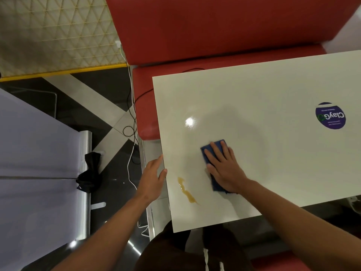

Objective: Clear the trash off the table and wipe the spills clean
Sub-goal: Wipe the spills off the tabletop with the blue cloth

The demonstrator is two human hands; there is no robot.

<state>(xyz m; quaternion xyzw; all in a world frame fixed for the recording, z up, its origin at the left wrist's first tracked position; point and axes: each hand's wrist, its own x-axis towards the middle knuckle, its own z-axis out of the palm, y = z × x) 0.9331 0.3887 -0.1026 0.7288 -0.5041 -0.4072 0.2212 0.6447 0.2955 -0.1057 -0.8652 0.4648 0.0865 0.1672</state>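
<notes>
Right hand flat on blue cloth, fingers straight and slightly spread, pressing it onto white table. Yellow-brown spill at 8 o'clock of the cloth, apart from it. Left hand at table's left edge, fingers relaxed, thumb touching the edge. Round sticker at 2 o'clock of the cloth, well apart.

A glossy white rectangular table carries everything here. On its near left part lies a streak of amber-brown spill, running diagonally close to the left edge. Just right of the spill a folded blue cloth lies flat on the tabletop. Toward the far right corner a round purple sticker with white lettering is stuck on the surface, well apart from the cloth.
</notes>
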